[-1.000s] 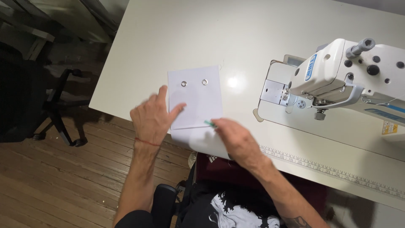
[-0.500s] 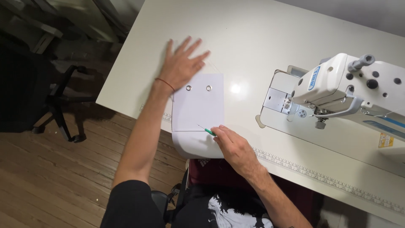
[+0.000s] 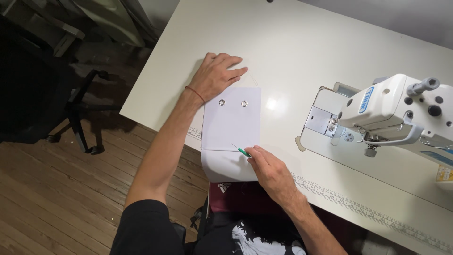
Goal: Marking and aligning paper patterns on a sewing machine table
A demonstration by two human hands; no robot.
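Two hands are on the work. Right hand (image 3: pixel 270 174) pinches a thin green-handled tool (image 3: pixel 240 150), its metal tip resting on the white fabric piece (image 3: pixel 231 130) just above a fold line. Left hand (image 3: pixel 216 75) lies flat and open, fingers spread, palm pressing the fabric's far edge, a red band at the wrist. Beside that hand sit two metal eyelets (image 3: pixel 233 102) in the fabric. Fabric lies on the white bench (image 3: pixel 292 42), its near end hanging over the edge. Off to the right stands a white sewing machine (image 3: pixel 401 113); a measuring tape (image 3: pixel 339 194) runs along the bench's near edge.
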